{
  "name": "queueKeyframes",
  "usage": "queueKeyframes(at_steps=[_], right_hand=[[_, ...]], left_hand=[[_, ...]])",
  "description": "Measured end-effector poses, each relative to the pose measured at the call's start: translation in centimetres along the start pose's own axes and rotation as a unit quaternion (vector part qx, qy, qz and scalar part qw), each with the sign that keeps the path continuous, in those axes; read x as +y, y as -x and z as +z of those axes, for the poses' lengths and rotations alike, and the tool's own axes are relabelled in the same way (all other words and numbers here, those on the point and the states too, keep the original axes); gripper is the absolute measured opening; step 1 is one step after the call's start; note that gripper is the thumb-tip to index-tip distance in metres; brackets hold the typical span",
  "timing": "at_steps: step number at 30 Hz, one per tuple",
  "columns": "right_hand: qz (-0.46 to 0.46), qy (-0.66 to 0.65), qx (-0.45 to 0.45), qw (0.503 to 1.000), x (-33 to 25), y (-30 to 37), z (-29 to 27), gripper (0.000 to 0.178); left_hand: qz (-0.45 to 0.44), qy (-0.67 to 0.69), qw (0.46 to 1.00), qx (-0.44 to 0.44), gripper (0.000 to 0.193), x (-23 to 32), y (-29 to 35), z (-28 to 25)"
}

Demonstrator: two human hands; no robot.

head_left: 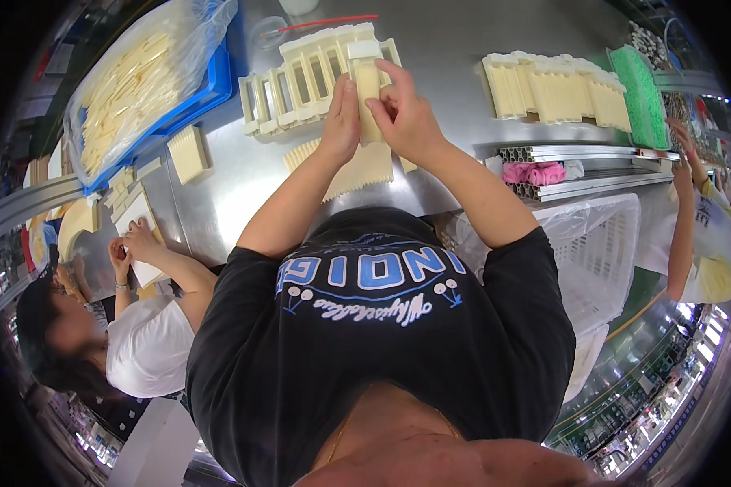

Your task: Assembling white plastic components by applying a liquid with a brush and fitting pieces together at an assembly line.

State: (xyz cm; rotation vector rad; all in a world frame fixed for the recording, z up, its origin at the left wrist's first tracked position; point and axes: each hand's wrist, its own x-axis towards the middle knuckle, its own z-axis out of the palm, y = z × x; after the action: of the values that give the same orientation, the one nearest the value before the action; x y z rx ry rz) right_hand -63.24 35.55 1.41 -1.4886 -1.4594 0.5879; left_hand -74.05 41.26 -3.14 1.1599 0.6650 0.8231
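Observation:
Between my two hands, over the metal table, is a long cream plastic piece (369, 89) with a white block-like end. My left hand (343, 123) presses along its left side with the fingers together. My right hand (408, 115) grips it from the right, thumb and forefinger against it. Just beyond my hands stands a row of cream open frames (300, 81), side by side with open slots. Closer to me, partly under my wrists, lies a batch of narrow cream strips (364, 172) set side by side.
A blue bin (218, 77) lined with clear plastic holds loose cream strips at left. A small strip stack (188, 154) lies near it. At right are more strip bundles (552, 88), a green mat (638, 89), metal profiles (593, 189) and a white basket (605, 235). Co-workers are on both sides.

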Motion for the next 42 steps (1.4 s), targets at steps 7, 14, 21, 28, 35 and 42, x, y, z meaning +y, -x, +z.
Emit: queueKeyframes(at_steps=[7,14,21,28,35,42], right_hand=[[-0.067,-0.007,0.055,0.996,0.2,0.4,0.2,0.049],[-0.040,0.045,0.018,0.998,-0.3,-0.1,-0.4,0.043],[-0.026,0.139,0.028,0.990,0.6,-0.6,-1.1,0.034],[0.083,0.306,0.042,0.947,8.5,-2.1,-5.2,0.029],[0.168,0.589,0.022,0.790,16.9,-0.2,-9.6,0.021],[0.207,0.321,-0.173,0.908,10.5,1.7,-1.7,0.026]], left_hand=[[0.038,-0.056,0.998,0.002,0.046,0.9,-0.2,0.4],[0.024,-0.058,0.998,0.029,0.042,0.6,-0.1,0.9],[-0.061,0.008,0.998,0.011,0.033,1.2,0.0,2.8],[0.033,-0.290,0.949,-0.116,0.047,-0.6,-1.1,2.6],[0.095,-0.495,0.859,0.086,0.038,-1.6,-4.4,-6.7],[-0.036,-0.632,0.746,0.208,0.039,-3.0,-6.8,-12.1]])
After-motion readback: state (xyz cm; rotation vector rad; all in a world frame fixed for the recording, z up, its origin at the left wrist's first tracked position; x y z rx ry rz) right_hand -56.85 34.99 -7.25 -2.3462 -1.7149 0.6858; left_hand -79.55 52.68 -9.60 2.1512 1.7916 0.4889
